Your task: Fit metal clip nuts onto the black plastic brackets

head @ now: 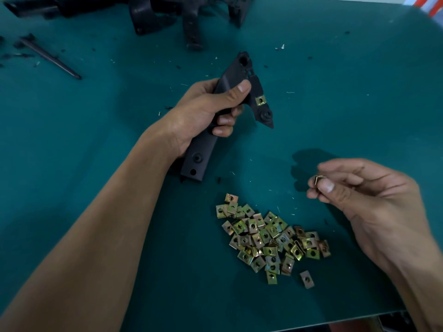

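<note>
My left hand (203, 113) grips a long black plastic bracket (200, 152) around its middle, holding it above the green table. One brass-coloured clip nut (260, 100) sits on the bracket's side arm, to the right of my thumb. My right hand (359, 192) pinches a single clip nut (318, 179) between thumb and fingertips, to the lower right of the bracket and apart from it. A pile of several loose clip nuts (268, 238) lies on the table below, between my two arms.
More black plastic brackets (189, 17) are heaped at the table's far edge. A dark metal rod (51, 59) lies at the far left among black shavings. The table's near edge (335, 322) runs across the lower right. Small plastic chips are scattered over the green surface.
</note>
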Motion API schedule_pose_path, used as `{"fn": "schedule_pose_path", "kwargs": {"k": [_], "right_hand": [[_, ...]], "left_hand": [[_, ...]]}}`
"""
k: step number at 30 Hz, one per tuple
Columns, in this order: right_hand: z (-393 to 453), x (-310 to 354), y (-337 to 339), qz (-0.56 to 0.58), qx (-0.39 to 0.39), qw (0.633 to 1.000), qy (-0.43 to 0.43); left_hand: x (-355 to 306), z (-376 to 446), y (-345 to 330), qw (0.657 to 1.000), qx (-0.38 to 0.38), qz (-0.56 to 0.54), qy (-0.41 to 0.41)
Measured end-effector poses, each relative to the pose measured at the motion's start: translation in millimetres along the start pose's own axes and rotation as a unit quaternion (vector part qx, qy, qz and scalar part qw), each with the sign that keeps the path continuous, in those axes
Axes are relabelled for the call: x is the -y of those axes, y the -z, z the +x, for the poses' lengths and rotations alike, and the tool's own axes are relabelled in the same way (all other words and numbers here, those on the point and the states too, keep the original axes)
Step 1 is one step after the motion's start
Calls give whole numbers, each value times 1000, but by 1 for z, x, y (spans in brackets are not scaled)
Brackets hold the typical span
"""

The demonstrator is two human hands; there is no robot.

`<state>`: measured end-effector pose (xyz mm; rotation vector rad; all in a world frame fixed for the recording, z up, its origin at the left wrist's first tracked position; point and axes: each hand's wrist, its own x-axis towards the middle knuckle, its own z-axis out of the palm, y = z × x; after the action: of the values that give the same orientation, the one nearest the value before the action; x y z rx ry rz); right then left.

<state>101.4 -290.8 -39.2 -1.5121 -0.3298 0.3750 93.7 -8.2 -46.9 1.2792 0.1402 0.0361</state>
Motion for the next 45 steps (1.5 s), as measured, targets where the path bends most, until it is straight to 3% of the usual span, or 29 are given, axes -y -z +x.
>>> {"fn": "schedule_pose_path", "kwargs": {"k": [4, 12, 15, 20, 28, 33, 42, 45], "right_hand": [[2, 1, -2, -7, 6, 1000, -6], [-2, 16, 20, -140, 126, 979, -74], [-1, 22, 35, -87, 155, 979, -104], [22, 16, 32, -21, 147, 985, -82], [114, 2, -30, 215, 57, 971, -91], [145, -1, -68, 248, 71, 964, -68], [144, -2, -78, 261, 150, 951, -65], [143, -1, -82, 284, 140, 945, -77]], "left_hand": [[0, 0, -1, 1000, -1, 0, 0], [-1, -1, -2, 1000, 1, -4, 2], [-2, -1, -1, 1000, -1, -1, 2], [-2, -2, -1, 1000, 1, -1, 3], [-2, -4, -1, 1000, 4, -7, 8], [-3, -3, -2, 1000, 11, -8, 9], [0, 1, 0, 1000, 19, -5, 6], [1, 1, 0, 1000, 17, 6, 5]]}}
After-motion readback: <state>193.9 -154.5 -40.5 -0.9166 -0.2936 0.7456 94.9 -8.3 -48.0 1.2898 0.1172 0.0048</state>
